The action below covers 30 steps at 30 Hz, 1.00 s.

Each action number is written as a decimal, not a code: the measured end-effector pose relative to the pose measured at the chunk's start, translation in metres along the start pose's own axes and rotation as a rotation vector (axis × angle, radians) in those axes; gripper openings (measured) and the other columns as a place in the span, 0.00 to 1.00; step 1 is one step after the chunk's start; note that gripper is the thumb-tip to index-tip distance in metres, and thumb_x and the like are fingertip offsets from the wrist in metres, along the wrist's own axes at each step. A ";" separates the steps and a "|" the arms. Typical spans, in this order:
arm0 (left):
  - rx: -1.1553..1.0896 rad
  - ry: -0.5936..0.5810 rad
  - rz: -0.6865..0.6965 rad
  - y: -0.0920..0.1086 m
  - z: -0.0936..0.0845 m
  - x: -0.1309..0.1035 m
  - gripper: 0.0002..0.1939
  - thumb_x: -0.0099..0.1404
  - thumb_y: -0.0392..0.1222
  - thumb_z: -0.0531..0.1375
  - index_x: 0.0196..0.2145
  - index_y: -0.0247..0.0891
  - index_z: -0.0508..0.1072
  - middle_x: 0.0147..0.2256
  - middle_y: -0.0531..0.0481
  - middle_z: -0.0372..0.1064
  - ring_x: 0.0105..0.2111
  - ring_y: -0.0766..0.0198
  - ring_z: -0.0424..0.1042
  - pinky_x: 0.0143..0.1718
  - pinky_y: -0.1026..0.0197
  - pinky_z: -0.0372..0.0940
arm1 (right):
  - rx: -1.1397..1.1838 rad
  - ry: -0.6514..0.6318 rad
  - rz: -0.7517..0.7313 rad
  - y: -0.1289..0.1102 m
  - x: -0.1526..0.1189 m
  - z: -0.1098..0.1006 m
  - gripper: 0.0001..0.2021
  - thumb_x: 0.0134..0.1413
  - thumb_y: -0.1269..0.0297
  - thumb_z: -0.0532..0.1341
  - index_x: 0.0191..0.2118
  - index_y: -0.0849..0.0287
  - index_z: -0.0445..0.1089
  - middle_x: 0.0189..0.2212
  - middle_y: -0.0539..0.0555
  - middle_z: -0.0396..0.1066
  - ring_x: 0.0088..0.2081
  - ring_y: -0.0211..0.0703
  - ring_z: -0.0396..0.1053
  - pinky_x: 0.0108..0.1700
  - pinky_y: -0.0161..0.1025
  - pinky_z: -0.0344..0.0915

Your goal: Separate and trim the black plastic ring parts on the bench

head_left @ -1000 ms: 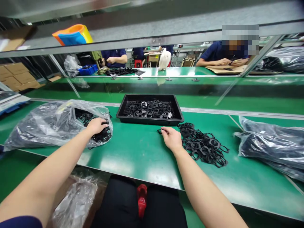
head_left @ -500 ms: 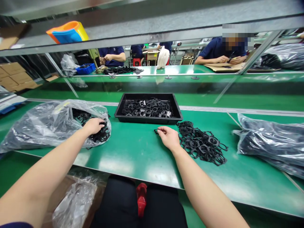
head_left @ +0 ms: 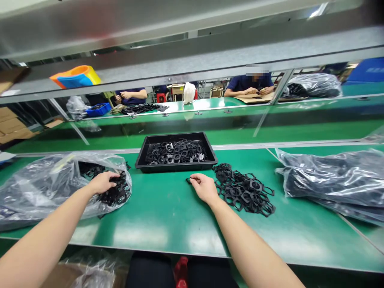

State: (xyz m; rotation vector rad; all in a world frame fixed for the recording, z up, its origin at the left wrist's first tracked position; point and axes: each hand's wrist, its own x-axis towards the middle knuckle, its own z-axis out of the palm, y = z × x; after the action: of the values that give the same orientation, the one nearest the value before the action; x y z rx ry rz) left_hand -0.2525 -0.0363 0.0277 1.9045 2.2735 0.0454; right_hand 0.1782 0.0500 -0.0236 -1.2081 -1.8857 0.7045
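Note:
My left hand (head_left: 103, 183) is over the mouth of a clear plastic bag (head_left: 51, 180), its thumb and fingers apart above the black parts (head_left: 118, 192) inside. My right hand (head_left: 204, 187) pinches a small black part (head_left: 189, 181) between thumb and fingers, just above the green table. Right beside that hand lies a loose pile of black ring-shaped parts (head_left: 246, 192). Behind both hands stands a black tray (head_left: 177, 168) holding many black parts, a few of which look silvery.
Filled plastic bags (head_left: 330, 180) lie at the right. A metal shelf (head_left: 210, 60) crosses above, bearing an orange, blue and yellow object (head_left: 76, 77). People work at a bench beyond. A box with plastic (head_left: 93, 276) is below the table edge.
The view has tilted up and shifted right. My left hand has opened and come slightly away from the black parts in the bag. My right hand keeps its pinch on the small part.

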 end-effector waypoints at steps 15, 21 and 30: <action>-0.468 0.556 -0.173 0.052 -0.017 -0.028 0.26 0.51 0.51 0.64 0.47 0.42 0.72 0.39 0.50 0.71 0.34 0.59 0.71 0.44 0.53 0.66 | 0.151 0.003 0.070 -0.004 -0.002 0.004 0.09 0.49 0.65 0.59 0.37 0.58 0.73 0.28 0.52 0.75 0.30 0.41 0.72 0.37 0.39 0.68; -1.322 0.358 -0.074 0.168 0.017 -0.021 0.21 0.46 0.48 0.69 0.38 0.35 0.77 0.32 0.49 0.73 0.29 0.66 0.69 0.35 0.60 0.66 | 0.461 -0.026 0.224 -0.013 0.001 0.012 0.08 0.45 0.62 0.61 0.32 0.60 0.72 0.25 0.52 0.73 0.27 0.40 0.70 0.32 0.38 0.67; -1.316 0.243 -0.090 0.268 0.067 0.008 0.20 0.52 0.49 0.64 0.41 0.35 0.76 0.34 0.47 0.74 0.22 0.70 0.66 0.25 0.65 0.64 | 0.858 0.088 0.324 -0.041 0.009 0.030 0.12 0.39 0.60 0.66 0.31 0.62 0.70 0.26 0.50 0.71 0.24 0.34 0.66 0.29 0.35 0.67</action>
State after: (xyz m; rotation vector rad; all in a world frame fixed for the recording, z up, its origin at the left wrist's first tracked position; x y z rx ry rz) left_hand 0.0179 0.0142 -0.0027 1.0612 1.6019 1.3987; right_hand 0.1308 0.0406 -0.0055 -0.9365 -1.0938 1.4195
